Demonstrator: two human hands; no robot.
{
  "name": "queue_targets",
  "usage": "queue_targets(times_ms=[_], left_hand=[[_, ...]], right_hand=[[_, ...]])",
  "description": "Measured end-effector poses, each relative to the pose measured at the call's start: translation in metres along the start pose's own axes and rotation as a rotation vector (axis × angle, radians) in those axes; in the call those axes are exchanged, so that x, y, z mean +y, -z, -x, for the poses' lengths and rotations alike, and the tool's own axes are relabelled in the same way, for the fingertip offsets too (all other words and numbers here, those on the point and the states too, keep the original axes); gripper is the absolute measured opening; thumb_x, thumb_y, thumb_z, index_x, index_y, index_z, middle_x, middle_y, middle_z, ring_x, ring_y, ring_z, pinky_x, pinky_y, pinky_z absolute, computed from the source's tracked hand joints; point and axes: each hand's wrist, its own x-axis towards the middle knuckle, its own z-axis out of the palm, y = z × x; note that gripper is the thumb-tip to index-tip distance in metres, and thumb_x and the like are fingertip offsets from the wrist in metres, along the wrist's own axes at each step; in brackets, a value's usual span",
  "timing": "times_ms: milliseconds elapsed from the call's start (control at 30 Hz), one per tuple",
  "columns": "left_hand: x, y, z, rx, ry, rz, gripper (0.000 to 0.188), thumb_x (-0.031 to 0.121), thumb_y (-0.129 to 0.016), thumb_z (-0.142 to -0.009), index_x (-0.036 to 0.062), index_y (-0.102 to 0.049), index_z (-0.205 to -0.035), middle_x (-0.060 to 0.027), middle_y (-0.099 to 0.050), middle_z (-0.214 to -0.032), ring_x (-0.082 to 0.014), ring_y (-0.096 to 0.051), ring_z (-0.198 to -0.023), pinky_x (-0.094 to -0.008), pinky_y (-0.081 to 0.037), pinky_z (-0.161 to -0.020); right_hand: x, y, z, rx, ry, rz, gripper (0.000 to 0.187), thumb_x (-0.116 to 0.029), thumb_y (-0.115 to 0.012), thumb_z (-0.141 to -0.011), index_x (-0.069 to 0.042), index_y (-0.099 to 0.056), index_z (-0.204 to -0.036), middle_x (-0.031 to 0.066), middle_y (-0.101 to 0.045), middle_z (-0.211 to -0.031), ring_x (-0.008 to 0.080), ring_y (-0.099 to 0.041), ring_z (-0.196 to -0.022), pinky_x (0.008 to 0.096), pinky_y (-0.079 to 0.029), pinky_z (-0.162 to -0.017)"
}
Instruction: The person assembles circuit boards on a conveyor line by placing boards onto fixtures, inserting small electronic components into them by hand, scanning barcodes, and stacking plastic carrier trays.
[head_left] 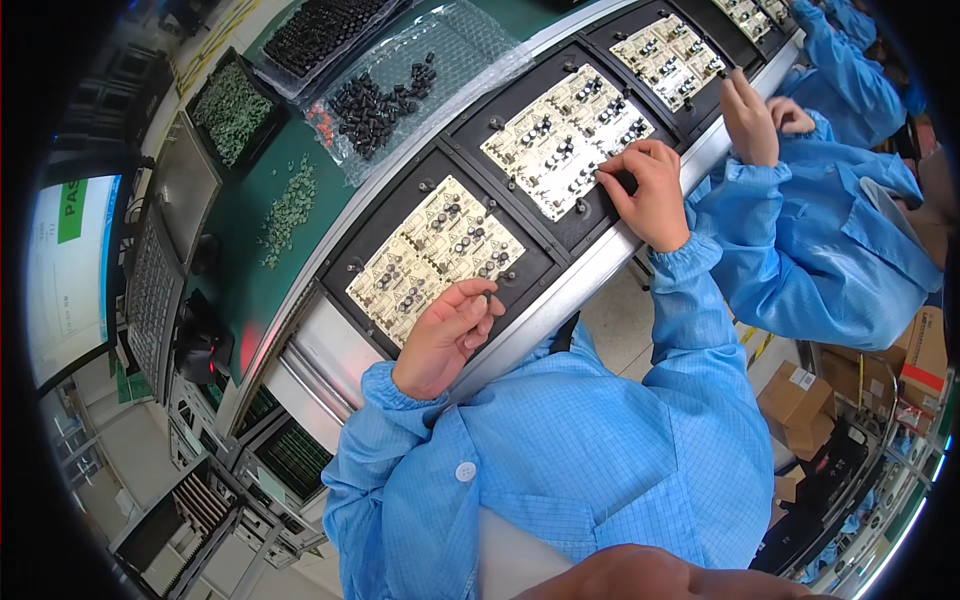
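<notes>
Over the near edge of the left tray (pixel 535 268), my left hand (pixel 450 328) hangs pinched, gripping a small dark piece (pixel 487 297) too tiny for me to identify. Now to my right hand (pixel 648 192), above the near edge of the next tray (pixel 600 215): thumb and forefinger are down at its board (pixel 567 130), but whether they grasp anything, I can't tell. Another board (pixel 425 245) lies in the left tray. Beyond, green bits (pixel 290 210) lie loose near the counter's (pixel 245 200) edge, beside bubble wrap (pixel 460 60) carrying black parts (pixel 375 108).
</notes>
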Motion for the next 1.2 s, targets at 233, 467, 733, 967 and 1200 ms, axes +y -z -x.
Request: queue_targets(times_ms=[233, 467, 733, 967, 1200], left_hand=[[-0.003, 0.005, 0.001, -0.008, 0.006, 0.004, 0.029, 0.013, -0.059, -0.11, 0.0023, -0.057, -0.136, -0.007, -0.067, -0.11, -0.006, -0.052, -0.081, -0.0196, -0.041, -0.068], [-0.009, 0.014, 0.005, -0.006, -0.059, -0.036, 0.027, 0.015, -0.059, -0.11, 0.006, -0.057, -0.136, -0.007, -0.067, -0.111, -0.0084, -0.049, -0.08, -0.0206, -0.04, -0.067], [-0.019, 0.021, 0.024, 0.136, -0.235, -0.106, 0.02, 0.011, -0.064, -0.106, 0.0016, -0.064, -0.124, -0.0042, -0.066, -0.102, -0.0042, -0.048, -0.074, -0.0189, -0.039, -0.064], [-0.025, 0.037, 0.044, 0.184, -0.362, 0.0, 0.018, 0.015, -0.069, -0.105, 0.0026, -0.066, -0.117, 0.003, -0.062, -0.094, -0.0027, -0.046, -0.075, -0.0184, -0.037, -0.064], [-0.019, 0.056, 0.072, 0.244, -0.548, -0.112, 0.028, 0.013, -0.052, -0.112, 0.0016, -0.054, -0.138, -0.0098, -0.068, -0.124, -0.0149, -0.066, -0.103, -0.0245, -0.05, -0.081]], right_hand=[[-0.009, -0.005, 0.001, 0.061, -0.014, 0.061, 0.012, -0.014, -0.086, -0.079, -0.01, -0.079, -0.088, 0.0071, -0.068, -0.094, 0.0285, -0.062, -0.105, 0.0419, -0.043, -0.1], [-0.015, -0.017, 0.006, 0.12, 0.024, 0.127, 0.01, -0.009, -0.085, -0.077, -0.009, -0.079, -0.086, 0.0063, -0.072, -0.094, 0.0278, -0.066, -0.101, 0.0433, -0.047, -0.097], [-0.099, 0.0, 0.008, -0.095, 0.278, -0.072, 0.021, -0.008, -0.081, -0.083, -0.01, -0.079, -0.103, 0.0057, -0.073, -0.099, 0.0302, -0.065, -0.105, 0.0422, -0.049, -0.096], [-0.183, -0.054, 0.031, -0.231, 0.43, -0.542, 0.028, -0.009, -0.088, -0.076, -0.009, -0.081, -0.103, 0.0063, -0.075, -0.098, 0.0304, -0.066, -0.105, 0.0415, -0.053, -0.092], [-0.197, -0.092, -0.011, -0.23, 0.32, -0.368, 0.017, -0.007, -0.082, -0.082, -0.009, -0.08, -0.099, 0.0068, -0.074, -0.096, 0.0294, -0.065, -0.101, 0.0413, -0.052, -0.09]])
